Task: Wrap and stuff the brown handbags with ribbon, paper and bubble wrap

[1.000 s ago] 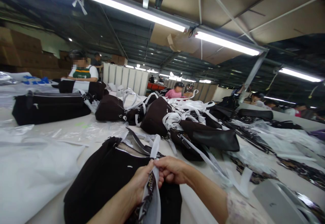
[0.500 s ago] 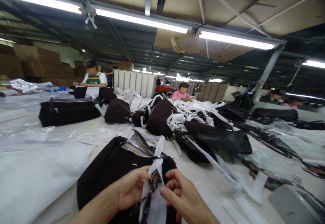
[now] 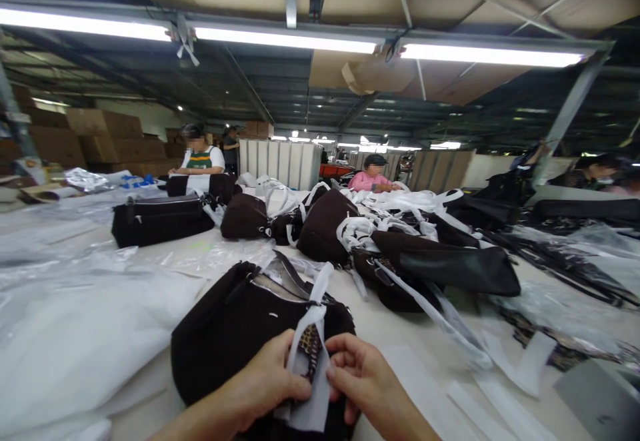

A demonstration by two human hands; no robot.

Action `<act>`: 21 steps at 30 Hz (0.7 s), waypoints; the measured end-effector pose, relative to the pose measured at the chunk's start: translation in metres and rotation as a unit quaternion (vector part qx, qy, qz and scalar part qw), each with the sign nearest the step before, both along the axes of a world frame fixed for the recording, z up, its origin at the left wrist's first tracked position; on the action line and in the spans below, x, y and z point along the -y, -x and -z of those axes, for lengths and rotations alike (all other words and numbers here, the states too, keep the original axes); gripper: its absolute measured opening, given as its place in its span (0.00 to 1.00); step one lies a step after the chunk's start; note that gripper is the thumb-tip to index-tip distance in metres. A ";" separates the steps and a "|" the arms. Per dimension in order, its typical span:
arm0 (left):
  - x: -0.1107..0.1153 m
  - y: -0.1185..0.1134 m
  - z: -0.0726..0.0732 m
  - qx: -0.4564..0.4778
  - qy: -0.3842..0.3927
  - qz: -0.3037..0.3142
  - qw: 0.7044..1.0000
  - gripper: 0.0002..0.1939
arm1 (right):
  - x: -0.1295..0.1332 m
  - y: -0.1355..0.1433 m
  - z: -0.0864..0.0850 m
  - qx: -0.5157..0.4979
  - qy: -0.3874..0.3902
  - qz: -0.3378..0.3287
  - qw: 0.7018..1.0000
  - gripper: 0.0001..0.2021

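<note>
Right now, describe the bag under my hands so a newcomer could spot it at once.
On the pale table, find the pile of dark bags and come toward the camera. In front of it lies a rounded black bag, a small light mark on its face. Unlike its neighbours, it lies beneath both the left hand and the right hand.

One bag [image 3: 220, 341] sits on the table [image 3: 387, 318] at the front. More bags [image 3: 327, 228] lie behind it. A sheet [image 3: 100, 341] lies on its left, and strips [image 3: 473, 411] lie on its right.
</note>
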State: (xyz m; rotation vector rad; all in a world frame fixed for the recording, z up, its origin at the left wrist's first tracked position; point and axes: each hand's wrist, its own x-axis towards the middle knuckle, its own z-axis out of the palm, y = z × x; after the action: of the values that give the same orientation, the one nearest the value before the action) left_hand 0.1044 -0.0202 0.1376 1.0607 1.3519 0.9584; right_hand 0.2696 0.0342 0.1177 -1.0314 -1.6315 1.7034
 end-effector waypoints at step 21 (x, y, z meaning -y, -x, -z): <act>0.013 0.006 0.011 0.097 0.034 -0.016 0.995 0.21 | 0.012 0.010 0.030 -0.038 -0.071 0.017 0.997 0.12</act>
State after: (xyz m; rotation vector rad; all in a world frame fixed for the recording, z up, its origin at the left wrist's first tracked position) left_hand 0.0981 -0.0329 0.1265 0.8724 1.2355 1.0054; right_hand 0.2596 0.0227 0.0877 -0.9111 -1.6500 1.5608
